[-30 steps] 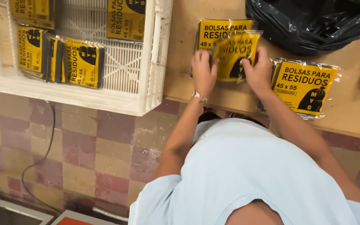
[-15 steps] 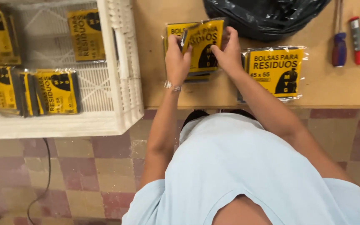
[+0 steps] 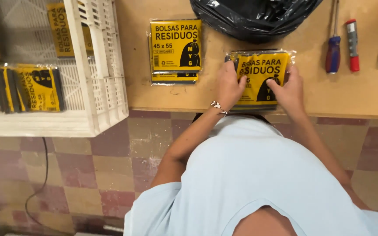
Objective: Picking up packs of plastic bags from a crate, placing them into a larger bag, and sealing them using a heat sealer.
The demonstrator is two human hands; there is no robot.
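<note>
Packet: yellow-and-black bag packet (image 3: 261, 78) lies on the desk (image 3: 364, 94) near its front edge, clasped between both hands.
Left hand (image 3: 229, 86): grasping the packet's left edge.
Right hand (image 3: 290, 89): grasping its right edge.
Second packet (image 3: 175, 49): left of the hands.
Black bag (image 3: 254, 17): just beyond them.
Screwdrivers (image 3: 333, 52): to the right.
White crate (image 3: 97, 65): far left.

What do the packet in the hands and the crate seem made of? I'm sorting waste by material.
Packet: clear glossy plastic film, going by the glare and crinkled edges, over a yellow insert, possibly paper. Crate: white rigid plastic, judging by its moulded lattice walls.
</note>
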